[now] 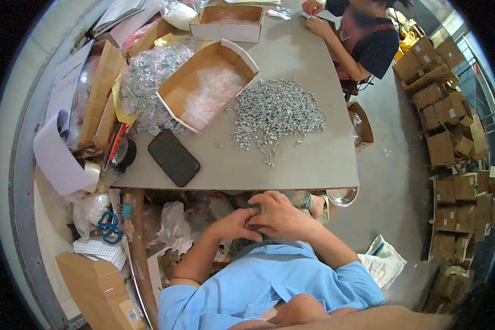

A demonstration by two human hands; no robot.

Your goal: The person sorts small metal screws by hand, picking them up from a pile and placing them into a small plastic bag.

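Observation:
Both my hands meet just below the near edge of the grey table (308, 165). My left hand (237, 224) pinches at something small and mostly hidden under my right hand (280, 215), which curls over it; what they hold cannot be made out. A big pile of silver screws (278, 110) lies on the table above my hands. An open cardboard box (203, 82) with small clear bags inside stands left of the pile. A black phone (173, 158) lies face down near the table's front left.
Bagged screws (148, 71) are heaped at the table's left, beside cardboard and paper. Another box (228, 22) stands at the far end, where another person (363, 38) works. A metal bowl (342, 196) sits at my right. Blue scissors (109, 226) lie lower left. Stacked cartons (451, 143) line the right.

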